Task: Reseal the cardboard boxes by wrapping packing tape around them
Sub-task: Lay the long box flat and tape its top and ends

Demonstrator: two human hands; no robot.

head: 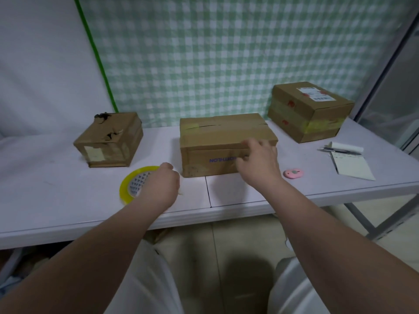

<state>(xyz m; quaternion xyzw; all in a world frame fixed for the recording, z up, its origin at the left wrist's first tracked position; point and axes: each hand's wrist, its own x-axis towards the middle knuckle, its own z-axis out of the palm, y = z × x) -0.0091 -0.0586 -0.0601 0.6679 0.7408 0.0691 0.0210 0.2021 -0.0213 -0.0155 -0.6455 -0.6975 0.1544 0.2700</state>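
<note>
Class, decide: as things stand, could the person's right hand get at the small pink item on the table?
Probably yes. The right hand grips the middle box, and the pink item lies just beside its wrist with only bare table between.

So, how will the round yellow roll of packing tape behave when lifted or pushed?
Probably stiff and light: the round yellow tape roll is a hollow ring. Seemingly flat now, it should slide; on edge it could roll away.

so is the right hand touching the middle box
Touching. The head view shows the right hand gripping the front top edge of the middle box, fingers curled onto the cardboard.
</note>
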